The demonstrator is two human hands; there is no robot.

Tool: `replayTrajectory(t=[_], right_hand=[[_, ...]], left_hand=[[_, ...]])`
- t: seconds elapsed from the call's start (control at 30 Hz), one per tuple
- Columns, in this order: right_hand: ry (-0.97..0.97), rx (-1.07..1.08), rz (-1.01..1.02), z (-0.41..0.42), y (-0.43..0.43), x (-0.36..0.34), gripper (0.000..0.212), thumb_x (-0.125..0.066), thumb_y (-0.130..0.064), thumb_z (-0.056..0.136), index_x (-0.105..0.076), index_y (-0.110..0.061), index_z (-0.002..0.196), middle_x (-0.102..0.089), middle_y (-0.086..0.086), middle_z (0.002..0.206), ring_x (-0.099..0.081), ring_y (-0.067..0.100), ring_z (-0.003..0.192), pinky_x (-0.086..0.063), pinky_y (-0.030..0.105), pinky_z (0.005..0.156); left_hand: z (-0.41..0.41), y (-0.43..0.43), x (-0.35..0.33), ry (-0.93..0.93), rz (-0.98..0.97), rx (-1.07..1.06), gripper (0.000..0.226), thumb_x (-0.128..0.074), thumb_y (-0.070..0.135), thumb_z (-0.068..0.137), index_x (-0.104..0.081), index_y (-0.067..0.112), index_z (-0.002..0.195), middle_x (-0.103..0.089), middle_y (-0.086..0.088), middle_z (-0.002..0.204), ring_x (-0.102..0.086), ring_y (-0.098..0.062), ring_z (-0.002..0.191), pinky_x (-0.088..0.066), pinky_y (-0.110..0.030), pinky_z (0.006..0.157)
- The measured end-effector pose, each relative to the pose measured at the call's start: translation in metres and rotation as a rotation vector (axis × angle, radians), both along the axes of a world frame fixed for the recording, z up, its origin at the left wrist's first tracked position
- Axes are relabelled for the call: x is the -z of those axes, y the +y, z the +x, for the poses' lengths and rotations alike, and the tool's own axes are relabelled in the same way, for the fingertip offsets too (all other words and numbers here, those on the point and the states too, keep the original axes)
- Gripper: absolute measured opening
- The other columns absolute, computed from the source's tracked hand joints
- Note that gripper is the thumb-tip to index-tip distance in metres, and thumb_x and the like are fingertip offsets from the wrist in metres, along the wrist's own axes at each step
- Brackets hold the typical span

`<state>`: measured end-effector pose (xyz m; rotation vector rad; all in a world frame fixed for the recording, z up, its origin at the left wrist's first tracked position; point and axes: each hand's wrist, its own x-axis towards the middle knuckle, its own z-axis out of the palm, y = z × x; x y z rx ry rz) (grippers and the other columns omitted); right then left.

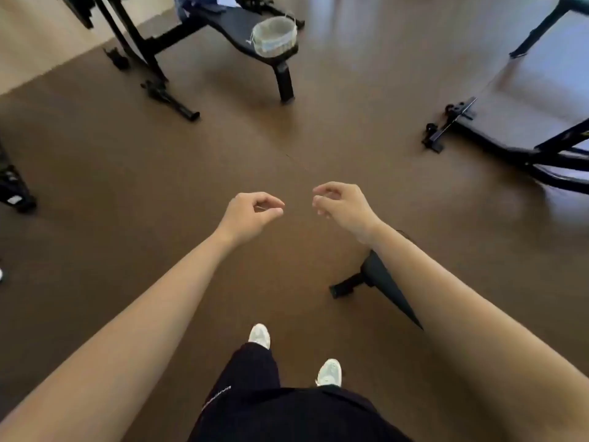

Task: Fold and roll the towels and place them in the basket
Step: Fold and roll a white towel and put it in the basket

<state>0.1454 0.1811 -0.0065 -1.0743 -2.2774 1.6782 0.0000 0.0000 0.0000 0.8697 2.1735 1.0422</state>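
Note:
A pale round basket (274, 36) stands on the near end of a black workout bench (229, 23) at the top of the view. Behind it on the bench lies a blurred bluish pile of cloth (194, 3), possibly towels. My left hand (251, 212) and my right hand (339, 204) hang in the air over the brown floor, far short of the bench. Both hands have loosely curled fingers and hold nothing. The basket's inside looks empty from here.
Brown floor (159, 186) stretches between me and the bench. Black equipment frames stand at right (497, 145), at the left edge (14, 193) and around the bench (165, 90). Another black bench end (379, 282) sits under my right forearm. My white shoes (259, 335) show below.

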Motion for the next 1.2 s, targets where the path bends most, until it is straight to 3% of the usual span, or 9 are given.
replayTrajectory(t=[0.1,0.23,0.4,0.5,0.6,0.7,0.9,1.0,1.2], right_hand=[[-0.074,-0.024,-0.023,-0.026,0.002,0.013,0.018,-0.066,-0.028,0.092,-0.073,-0.024,0.107,-0.076,0.007,0.091,-0.07,0.02,0.087,-0.057,0.038,0.085],[-0.201,-0.05,-0.004,-0.073,0.021,0.038,0.02,-0.065,-0.025,0.095,-0.072,-0.018,0.112,-0.072,0.004,0.094,-0.065,0.011,0.076,-0.054,0.03,0.079],[-0.267,-0.07,-0.044,-0.143,0.029,0.045,0.024,-0.064,-0.026,0.098,-0.07,-0.016,0.119,-0.072,0.006,0.106,-0.07,0.021,0.095,-0.055,0.034,0.091],[-0.267,-0.053,-0.019,-0.185,0.036,0.048,0.024,-0.064,-0.027,0.096,-0.071,-0.018,0.117,-0.073,0.008,0.101,-0.069,0.023,0.098,-0.054,0.04,0.094],[-0.28,-0.02,-0.028,-0.225,0.05,0.051,0.021,-0.062,-0.025,0.097,-0.071,-0.019,0.116,-0.073,0.003,0.092,-0.067,0.015,0.087,-0.053,0.035,0.085],[-0.284,0.012,-0.017,-0.272,0.079,0.059,0.019,-0.062,-0.028,0.096,-0.071,-0.024,0.112,-0.073,0.002,0.094,-0.067,0.016,0.09,-0.053,0.033,0.083],[-0.244,0.075,-0.057,-0.404,0.17,0.085,0.014,-0.062,-0.03,0.095,-0.072,-0.026,0.104,-0.068,0.003,0.082,-0.068,0.023,0.095,-0.053,0.034,0.082],[-0.251,0.02,-0.064,-0.471,0.21,0.088,0.014,-0.063,-0.029,0.095,-0.073,-0.024,0.104,-0.066,0.0,0.08,-0.068,0.023,0.096,-0.052,0.037,0.089],[-0.265,-0.102,-0.059,-0.626,0.286,0.064,0.017,-0.061,-0.03,0.098,-0.072,-0.023,0.11,-0.067,-0.006,0.085,-0.066,0.016,0.091,-0.049,0.027,0.079]], left_hand=[[-0.019,-0.007,0.019,-0.008,-0.012,-0.034,0.012,-0.076,0.019,0.089,-0.078,0.029,0.095,-0.078,0.009,0.099,-0.073,-0.01,0.098,-0.054,-0.037,0.099],[-0.067,-0.009,0.047,-0.035,-0.039,-0.057,0.012,-0.075,0.018,0.09,-0.078,0.026,0.098,-0.078,0.008,0.099,-0.073,-0.01,0.096,-0.056,-0.033,0.096],[-0.159,-0.001,0.067,-0.071,-0.054,-0.09,0.011,-0.073,0.018,0.09,-0.078,0.026,0.094,-0.078,0.008,0.096,-0.073,-0.012,0.094,-0.056,-0.033,0.095],[-0.216,0.019,0.075,-0.095,-0.139,-0.016,0.01,-0.071,0.026,0.089,-0.08,0.027,0.095,-0.077,0.009,0.096,-0.071,-0.011,0.095,-0.055,-0.036,0.095],[-0.261,0.049,0.079,-0.097,-0.232,0.078,0.01,-0.07,0.026,0.091,-0.079,0.028,0.097,-0.075,0.009,0.096,-0.067,-0.011,0.095,-0.053,-0.037,0.095],[-0.307,0.088,0.082,-0.113,-0.247,0.111,0.01,-0.07,0.025,0.092,-0.078,0.028,0.097,-0.074,0.01,0.096,-0.066,-0.008,0.094,-0.053,-0.035,0.094],[-0.435,0.176,0.089,-0.093,-0.298,0.081,0.012,-0.07,0.022,0.092,-0.079,0.023,0.1,-0.073,0.01,0.092,-0.065,-0.009,0.092,-0.052,-0.031,0.091],[-0.496,0.207,0.085,-0.104,-0.351,0.082,0.015,-0.068,0.026,0.094,-0.078,0.024,0.105,-0.072,0.01,0.095,-0.066,-0.01,0.096,-0.053,-0.033,0.093],[-0.622,0.257,0.076,-0.178,-0.29,-0.026,0.012,-0.068,0.026,0.096,-0.078,0.026,0.103,-0.074,0.013,0.101,-0.063,0.0,0.098,-0.051,-0.03,0.089]])
